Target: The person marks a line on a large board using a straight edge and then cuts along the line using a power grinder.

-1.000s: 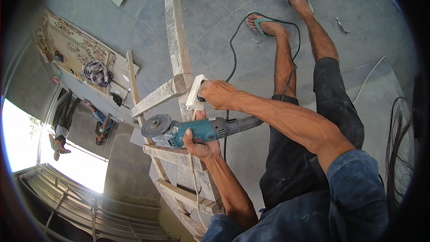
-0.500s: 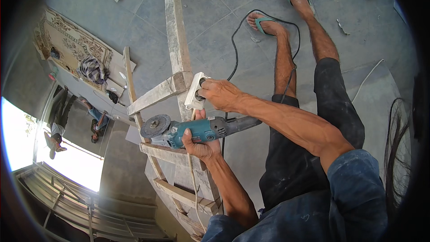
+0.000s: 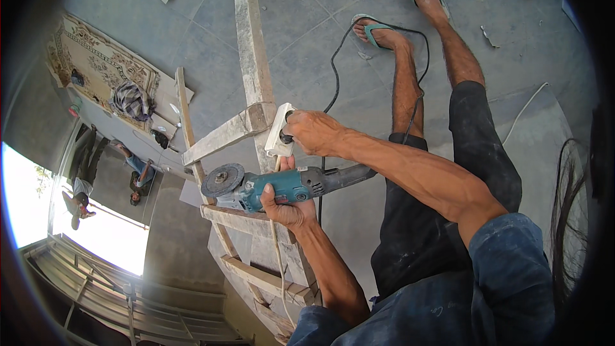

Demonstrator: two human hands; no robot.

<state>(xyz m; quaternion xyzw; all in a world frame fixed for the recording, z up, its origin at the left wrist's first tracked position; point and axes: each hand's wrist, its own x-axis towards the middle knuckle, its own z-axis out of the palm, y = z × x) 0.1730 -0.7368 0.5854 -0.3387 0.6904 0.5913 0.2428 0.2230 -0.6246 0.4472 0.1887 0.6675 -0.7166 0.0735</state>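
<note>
My left hand (image 3: 289,210) is wrapped round the teal body of an angle grinder (image 3: 282,191), its thumb across the top. A grey cutting disc (image 3: 222,181) on the grinder points left, and its dark rear handle points right. Beyond the grinder, a white power strip (image 3: 280,129) stands tilted; fingertips of my left hand reach up close below it. My right hand (image 3: 317,133) is closed on a black plug (image 3: 286,136) at the strip's face. How deep the plug sits cannot be made out.
A dusty wooden frame (image 3: 255,45) like a ladder stands left of my legs. A black cord (image 3: 334,64) loops over one sandalled foot. A pale cable (image 3: 276,250) hangs over the wood. Further left are a patterned rug (image 3: 106,57), two people (image 3: 141,176) and metal racking (image 3: 96,288).
My right hand has shifted very slightly at the plug. The grinder and my left hand hold their place.
</note>
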